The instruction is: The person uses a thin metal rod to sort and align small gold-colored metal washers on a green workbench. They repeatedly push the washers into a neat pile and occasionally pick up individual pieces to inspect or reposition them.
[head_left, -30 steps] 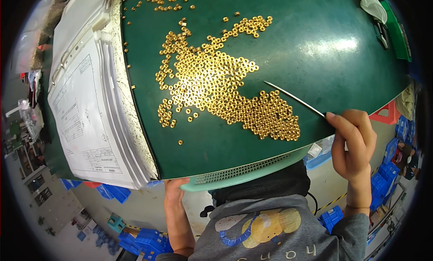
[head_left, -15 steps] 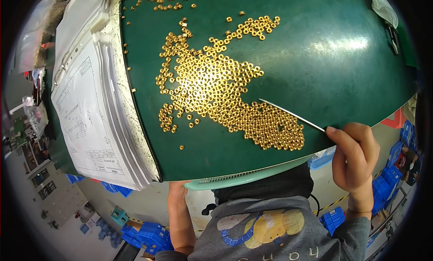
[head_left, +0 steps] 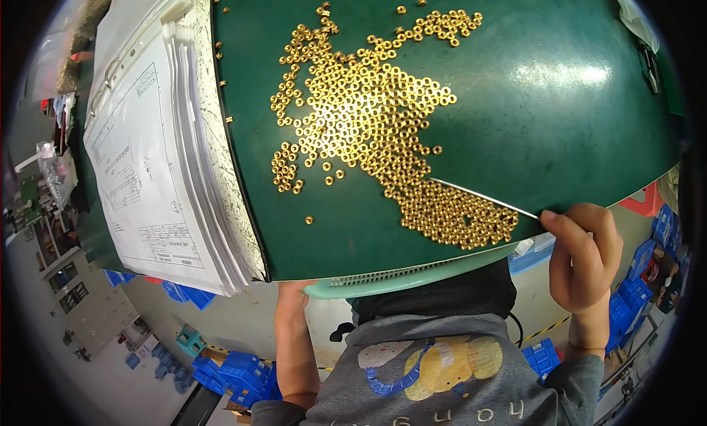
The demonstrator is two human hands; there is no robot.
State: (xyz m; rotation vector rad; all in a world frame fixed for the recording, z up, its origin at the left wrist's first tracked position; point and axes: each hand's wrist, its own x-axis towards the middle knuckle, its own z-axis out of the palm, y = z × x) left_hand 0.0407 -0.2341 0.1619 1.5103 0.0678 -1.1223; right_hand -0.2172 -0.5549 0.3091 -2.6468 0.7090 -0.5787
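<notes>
A thin pointed metal rod [head_left: 486, 199] is pinched between the thumb and fingers of my right hand [head_left: 585, 253], near the table's front edge. Its tip meets the edge of a spread of small brass rings [head_left: 353, 109], which look like nuts with holes through them. Closest to that hand, a denser single layer of the rings [head_left: 460, 216] reaches almost to the edge. Below the tabletop, my left hand [head_left: 293, 293] grips the left end of a light green plastic basket [head_left: 398, 281] with a slotted side; its fingers are mostly hidden.
The green table mat [head_left: 545, 131] lies under the rings. To the left stands a thick binder of printed sheets [head_left: 158, 168]. A clear bag [head_left: 633, 17] and a dark clip-like object [head_left: 649, 69] are at the far right. Blue crates [head_left: 236, 378] stand on the floor.
The view has shifted, so the rings and table appear further right and higher. The rod's tip has moved from bare mat to the rings' edge, and a few rings there lie differently.
</notes>
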